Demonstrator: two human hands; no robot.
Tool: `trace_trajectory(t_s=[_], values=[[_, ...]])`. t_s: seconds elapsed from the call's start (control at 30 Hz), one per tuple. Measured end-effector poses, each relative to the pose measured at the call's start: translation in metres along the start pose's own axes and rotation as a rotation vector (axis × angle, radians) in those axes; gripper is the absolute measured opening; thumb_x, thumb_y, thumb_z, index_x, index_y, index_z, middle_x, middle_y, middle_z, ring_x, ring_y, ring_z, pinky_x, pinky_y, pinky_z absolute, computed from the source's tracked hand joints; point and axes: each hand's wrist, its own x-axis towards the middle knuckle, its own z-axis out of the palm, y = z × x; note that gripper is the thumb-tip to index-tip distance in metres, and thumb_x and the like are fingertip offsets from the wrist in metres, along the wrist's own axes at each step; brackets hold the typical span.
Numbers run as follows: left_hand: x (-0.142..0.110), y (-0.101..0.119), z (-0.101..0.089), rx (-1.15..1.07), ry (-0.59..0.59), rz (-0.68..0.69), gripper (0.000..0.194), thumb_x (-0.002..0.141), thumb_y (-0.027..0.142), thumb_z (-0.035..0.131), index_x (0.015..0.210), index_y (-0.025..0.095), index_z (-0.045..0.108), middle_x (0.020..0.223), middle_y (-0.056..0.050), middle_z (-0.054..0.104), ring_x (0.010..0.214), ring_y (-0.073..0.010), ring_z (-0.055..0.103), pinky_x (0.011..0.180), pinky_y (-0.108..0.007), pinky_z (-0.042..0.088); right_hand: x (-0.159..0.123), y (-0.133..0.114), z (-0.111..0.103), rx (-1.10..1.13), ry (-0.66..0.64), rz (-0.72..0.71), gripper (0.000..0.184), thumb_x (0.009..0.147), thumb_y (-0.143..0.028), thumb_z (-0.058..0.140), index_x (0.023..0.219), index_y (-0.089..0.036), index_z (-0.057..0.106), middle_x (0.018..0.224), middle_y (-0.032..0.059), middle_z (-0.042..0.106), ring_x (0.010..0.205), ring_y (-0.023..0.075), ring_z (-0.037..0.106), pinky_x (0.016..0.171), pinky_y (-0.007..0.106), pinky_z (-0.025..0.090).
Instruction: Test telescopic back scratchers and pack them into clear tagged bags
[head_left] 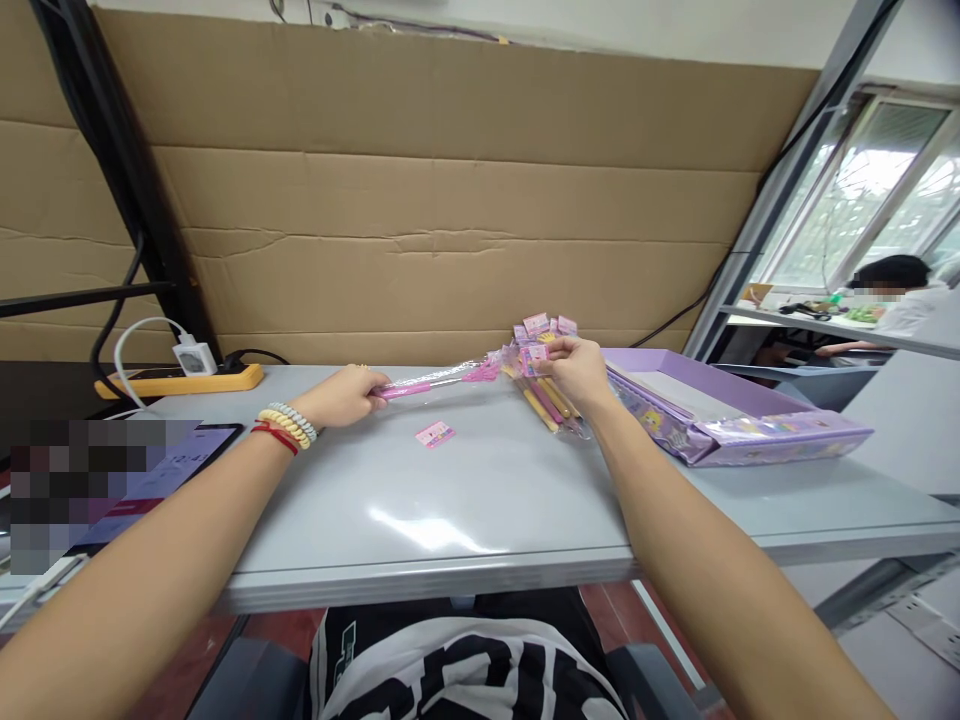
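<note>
My left hand (347, 393) is closed on one end of a slim pink pen-like stick (411, 388) in a clear plastic wrapper. The wrapper stretches to the right across the table, and its pink far end lies by a pile of similar wrapped sticks (546, 402), yellow and pink with small pink cards. Over that pile my right hand (576, 368) pinches a small pink printed card (533, 357). Whether this card is joined to the wrapper I cannot tell. Another pink card (435, 433) lies flat on the table between my hands.
An open purple box (780, 438) stands on the grey table (420, 500) at the right. On the left are a phone or tablet (161, 480) and a yellow power strip (225, 380) with a white charger (195, 355). A cardboard panel (450, 200) rises behind. A person sits beyond the frame.
</note>
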Motion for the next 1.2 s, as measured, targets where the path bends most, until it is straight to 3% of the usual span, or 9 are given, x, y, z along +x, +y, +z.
trace_trajectory(t_s=[0.2, 0.43, 0.63, 0.8, 0.93, 1.03, 1.2], values=[[0.001, 0.001, 0.001, -0.024, -0.037, -0.008, 0.024, 0.073, 0.027, 0.046, 0.085, 0.018, 0.064, 0.079, -0.004, 0.067, 0.071, -0.0192, 0.058, 0.061, -0.027, 0.039, -0.004, -0.006, -0.001, -0.017, -0.001, -0.034, 0.033, 0.041, -0.026, 0.076, 0.064, -0.016, 0.055, 0.056, -0.0016, 0.058, 0.055, 0.0133, 0.053, 0.054, 0.027, 0.04], [0.001, 0.002, 0.001, -0.043, -0.041, -0.006, 0.024, 0.073, 0.029, 0.047, 0.086, 0.018, 0.064, 0.082, -0.004, 0.068, 0.073, -0.0194, 0.059, 0.064, -0.027, 0.04, -0.003, -0.002, 0.0, 0.004, -0.07, -0.061, 0.033, 0.043, -0.025, 0.076, 0.068, -0.016, 0.056, 0.056, -0.0045, 0.053, 0.053, 0.0105, 0.047, 0.055, 0.026, 0.038], [0.0, 0.003, 0.001, -0.052, -0.05, 0.004, 0.024, 0.073, 0.03, 0.047, 0.085, 0.018, 0.064, 0.08, -0.004, 0.068, 0.072, -0.019, 0.058, 0.063, -0.027, 0.039, -0.004, 0.001, 0.002, -0.108, -0.124, -0.143, 0.027, 0.054, -0.031, 0.072, 0.07, -0.016, 0.057, 0.056, -0.0064, 0.046, 0.052, 0.0079, 0.039, 0.053, 0.024, 0.029], [0.0, 0.003, 0.0, -0.061, -0.043, -0.002, 0.023, 0.072, 0.029, 0.047, 0.084, 0.017, 0.063, 0.078, -0.004, 0.067, 0.069, -0.0183, 0.057, 0.062, -0.026, 0.038, -0.002, 0.003, 0.003, -0.165, -0.072, -0.18, 0.022, 0.06, -0.032, 0.067, 0.064, -0.016, 0.053, 0.055, -0.0062, 0.042, 0.053, 0.0078, 0.037, 0.053, 0.024, 0.028], [-0.001, 0.004, -0.002, -0.064, -0.028, -0.015, 0.022, 0.072, 0.028, 0.047, 0.083, 0.017, 0.063, 0.075, -0.003, 0.066, 0.067, -0.0179, 0.056, 0.061, -0.026, 0.038, 0.001, 0.004, 0.002, -0.195, -0.031, -0.171, 0.018, 0.063, -0.031, 0.064, 0.063, -0.016, 0.056, 0.058, -0.0035, 0.05, 0.056, 0.0095, 0.042, 0.055, 0.024, 0.032], [0.0, 0.004, -0.002, -0.052, -0.033, -0.017, 0.022, 0.072, 0.027, 0.047, 0.084, 0.017, 0.063, 0.075, -0.003, 0.066, 0.068, -0.0182, 0.056, 0.061, -0.026, 0.038, 0.001, 0.005, 0.001, -0.181, -0.08, -0.182, 0.016, 0.065, -0.028, 0.061, 0.072, -0.014, 0.062, 0.069, 0.001, 0.062, 0.063, 0.013, 0.052, 0.061, 0.025, 0.039], [0.001, 0.001, -0.001, -0.024, -0.035, -0.015, 0.022, 0.073, 0.027, 0.046, 0.084, 0.017, 0.063, 0.075, -0.004, 0.066, 0.069, -0.0188, 0.057, 0.062, -0.027, 0.038, 0.003, 0.009, 0.001, -0.169, -0.122, -0.237, 0.034, 0.068, -0.018, 0.051, 0.098, -0.014, 0.065, 0.082, 0.0042, 0.069, 0.07, 0.0163, 0.061, 0.069, 0.028, 0.045]])
